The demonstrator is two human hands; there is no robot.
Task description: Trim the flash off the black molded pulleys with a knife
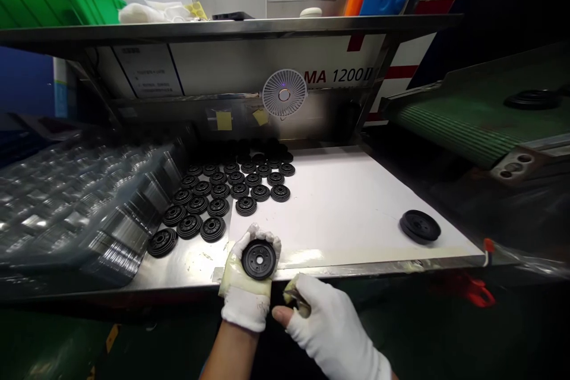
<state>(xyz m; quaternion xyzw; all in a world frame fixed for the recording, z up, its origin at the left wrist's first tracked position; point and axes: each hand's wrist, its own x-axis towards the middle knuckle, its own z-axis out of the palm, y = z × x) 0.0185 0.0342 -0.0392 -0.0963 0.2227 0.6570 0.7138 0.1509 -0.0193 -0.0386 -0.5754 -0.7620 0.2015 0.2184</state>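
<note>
My left hand [243, 288], in a white glove with a yellowish palm, grips a round black pulley-like wheel [252, 267] with its face turned up. A pale hole shows at the wheel's centre. Just right of it and lower, my right hand [332, 320] is closed in a white glove with the thumb tip bare. Something small, partly dark and yellowish, sits between its thumb and fingers; its kind is hidden. The right hand is apart from the wheel. Another black wheel [421, 226] lies tilted on the white sheet [338, 202].
Rows of black wheels [212, 228] cover the metal table's left part. Stacked clear plastic trays [120, 237] stand farther left. A small fan [284, 94] hangs under the shelf [267, 25]. At the right is a green conveyor belt [463, 113] carrying a dark round part [532, 100].
</note>
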